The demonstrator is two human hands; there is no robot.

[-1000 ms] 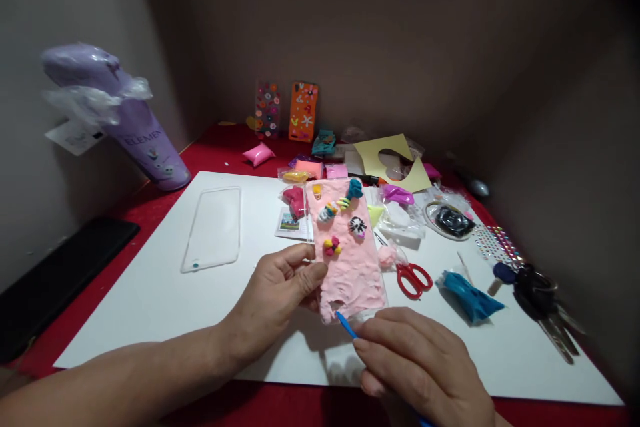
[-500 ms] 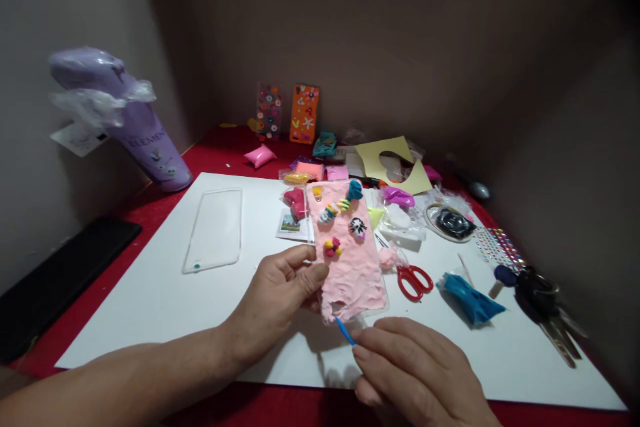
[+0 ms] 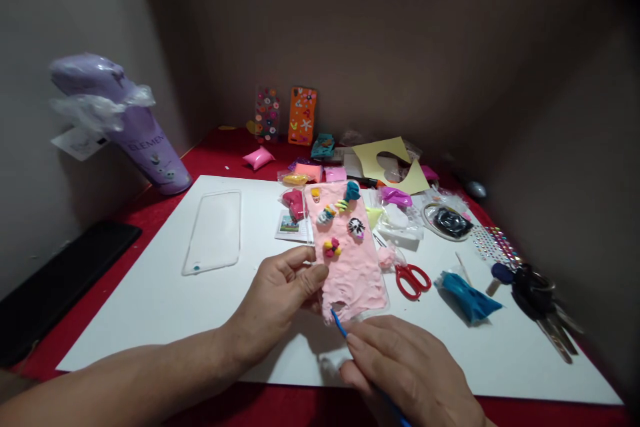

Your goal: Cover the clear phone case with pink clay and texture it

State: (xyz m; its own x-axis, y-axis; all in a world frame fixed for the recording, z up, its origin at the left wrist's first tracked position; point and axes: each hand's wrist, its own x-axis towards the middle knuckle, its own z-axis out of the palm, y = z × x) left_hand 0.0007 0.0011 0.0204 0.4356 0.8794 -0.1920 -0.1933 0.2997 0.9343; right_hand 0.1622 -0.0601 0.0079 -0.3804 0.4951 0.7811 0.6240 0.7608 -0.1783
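My left hand (image 3: 287,290) grips the left edge of a phone case (image 3: 353,273) spread with bumpy pink clay, thumb on its face. Small colored clay figures stick to its upper half, and a small hole shows near its lower end. In my right hand (image 3: 410,363) is a thin blue modeling tool (image 3: 339,325), closed in the fingers like a pen. Its tip touches the pink clay beside that hole. A clear phone case (image 3: 214,232) lies flat on the white board (image 3: 145,300) to the left.
Red scissors (image 3: 413,281), a blue clay packet (image 3: 469,298) and keys (image 3: 543,310) lie to the right. Several clay packets and a cut yellow card (image 3: 393,163) sit behind. An orange case (image 3: 303,115) leans on the wall; a purple wrapped bottle (image 3: 145,127) stands left.
The tool's tip has shifted slightly up and left along the clay by the hole, and my right hand moved left with it. My left hand and the case stay nearly still.
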